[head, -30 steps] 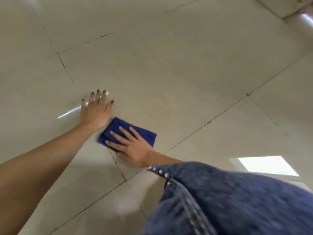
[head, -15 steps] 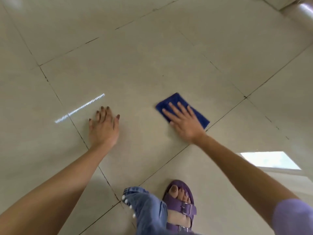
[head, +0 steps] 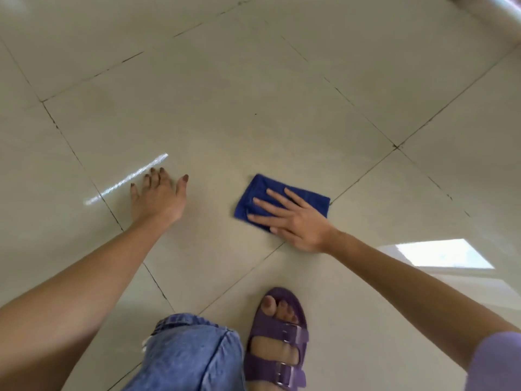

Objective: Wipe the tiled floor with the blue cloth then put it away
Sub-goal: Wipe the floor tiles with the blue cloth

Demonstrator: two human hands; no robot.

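Note:
A folded blue cloth [head: 306, 197] lies flat on the cream tiled floor [head: 239, 94], right of centre. My right hand [head: 293, 218] presses down on the cloth with straight, spread fingers that cover its near half. My left hand [head: 159, 197] rests flat on the bare tile to the left, fingers spread, about a hand's width from the cloth. Dark grout lines cross the floor between both hands.
My knee in blue jeans [head: 189, 356] and my foot in a purple sandal [head: 277, 337] are at the bottom centre. A bright window reflection [head: 442, 253] lies on the tiles at right. A wall base [head: 493, 12] runs along the top right corner.
My right hand swept the cloth from beside my left hand over to the right, then drew it slightly back toward me and turned it. My left hand stayed planted.

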